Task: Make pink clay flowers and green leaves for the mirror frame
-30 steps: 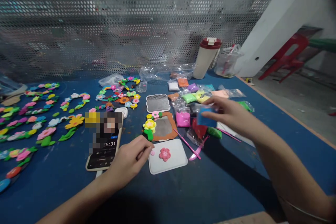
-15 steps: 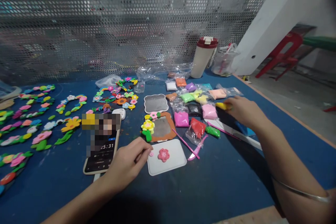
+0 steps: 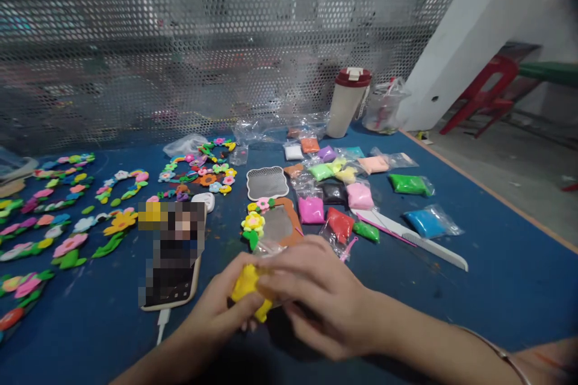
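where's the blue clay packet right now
In the head view, the blue clay packet lies on the table at the right, just behind the white comb and in front of the large green packet.

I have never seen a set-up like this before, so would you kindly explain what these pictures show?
There is no robot here: these are a person's bare hands, seen by one camera worn on the head, looking forward and down. The left hand and right hand are together on a soft yellow packet. On the blue table lie other coloured packets, such as a blue packet, plus a pale comb, a phone and colourful flower decorations. A lidded tumbler stands farther back.
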